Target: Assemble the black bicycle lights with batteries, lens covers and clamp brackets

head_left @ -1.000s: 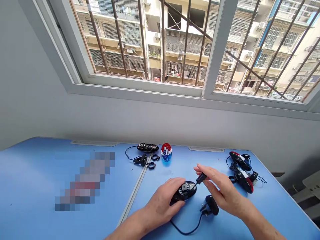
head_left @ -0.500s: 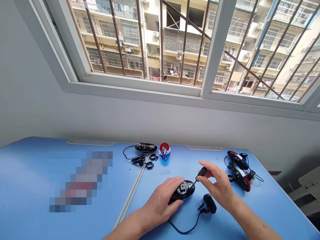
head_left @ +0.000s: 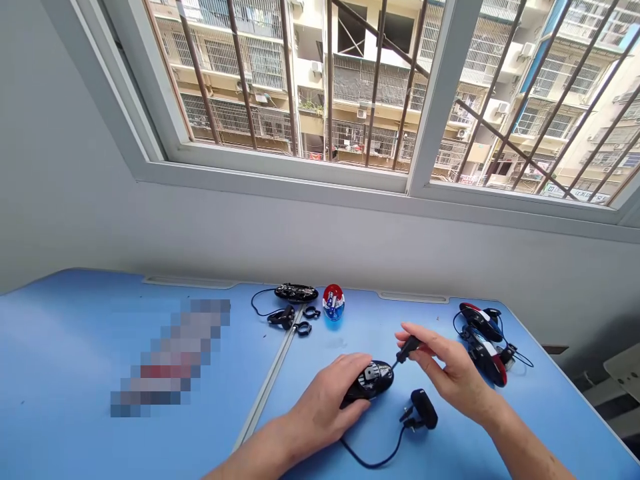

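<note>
My left hand point(head_left: 333, 400) is wrapped round the left part of a glossy black oval device point(head_left: 376, 379) lying on the blue table point(head_left: 170, 443). Between the thumb and fingers of my right hand point(head_left: 445, 363) is a small black-handled screwdriver point(head_left: 407, 348), tilted so that its thin shaft points down-left at the device's top. Whether its tip sits in a screw is too small to tell. A black cable runs from under my left hand to a black clip-like part point(head_left: 423, 409), which lies just right of the device.
Behind the hands stand another black oval device point(head_left: 296, 293) with a cable, black ring clamps point(head_left: 303, 328) and a red-and-blue round container point(head_left: 333, 303). Red-and-black devices point(head_left: 487, 357) lie at the right. A blurred patch point(head_left: 175, 353) covers something at the left.
The screwdriver's shaft has moved from the device's right end to a spot over its top, and my right hand's fingers have shifted on the handle. The whole view has moved slightly.
</note>
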The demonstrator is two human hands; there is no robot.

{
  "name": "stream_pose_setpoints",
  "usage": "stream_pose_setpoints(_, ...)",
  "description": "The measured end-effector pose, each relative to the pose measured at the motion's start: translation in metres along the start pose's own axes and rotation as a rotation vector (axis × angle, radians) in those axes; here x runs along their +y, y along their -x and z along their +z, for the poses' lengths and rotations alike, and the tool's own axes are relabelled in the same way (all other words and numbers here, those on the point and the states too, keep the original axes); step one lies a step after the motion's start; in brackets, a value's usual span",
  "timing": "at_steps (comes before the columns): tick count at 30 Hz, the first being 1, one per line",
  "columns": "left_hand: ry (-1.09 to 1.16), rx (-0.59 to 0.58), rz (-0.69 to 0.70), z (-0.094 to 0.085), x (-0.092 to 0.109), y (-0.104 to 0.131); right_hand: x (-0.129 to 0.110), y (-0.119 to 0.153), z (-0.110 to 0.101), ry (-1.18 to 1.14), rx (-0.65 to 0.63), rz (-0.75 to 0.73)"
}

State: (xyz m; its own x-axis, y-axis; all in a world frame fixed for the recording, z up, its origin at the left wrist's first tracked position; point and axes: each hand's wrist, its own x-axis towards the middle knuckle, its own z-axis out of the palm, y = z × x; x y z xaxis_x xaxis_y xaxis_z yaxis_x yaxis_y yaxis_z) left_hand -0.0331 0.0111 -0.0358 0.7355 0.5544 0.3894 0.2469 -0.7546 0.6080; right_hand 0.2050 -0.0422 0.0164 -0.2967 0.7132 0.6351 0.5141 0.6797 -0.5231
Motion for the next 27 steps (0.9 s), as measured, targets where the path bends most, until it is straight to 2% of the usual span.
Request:
stream_pose_setpoints(7,0.000,0.004,0.000,0.002,-0.003,0.001,0.000,-0.002,0.013,0.023,0.114,0.003)
stream_pose_setpoints(12,-0.002,0.004,0.001,0.003,-0.006,0.001,0.006,0.000,0.023,0.129,0.219,-0.082)
stream_pose_setpoints(16,0.001,0.005,-0.015,0.003,-0.006,0.001,0.005,-0.001,0.018,0.135,0.123,-0.132)
stream_pose_setpoints(21,-0.006,0.015,0.000,0.002,-0.005,0.001,-0.006,-0.002,0.003,0.097,-0.007,-0.100)
stream_pose_setpoints(23,-0.007,0.017,0.010,0.002,-0.004,0.001,-0.008,-0.002,-0.001,0.072,-0.014,-0.078)
stream_pose_setpoints(27,-0.015,0.016,0.010,0.002,-0.005,0.001,-0.009,-0.003,-0.001,0.030,0.051,0.005)
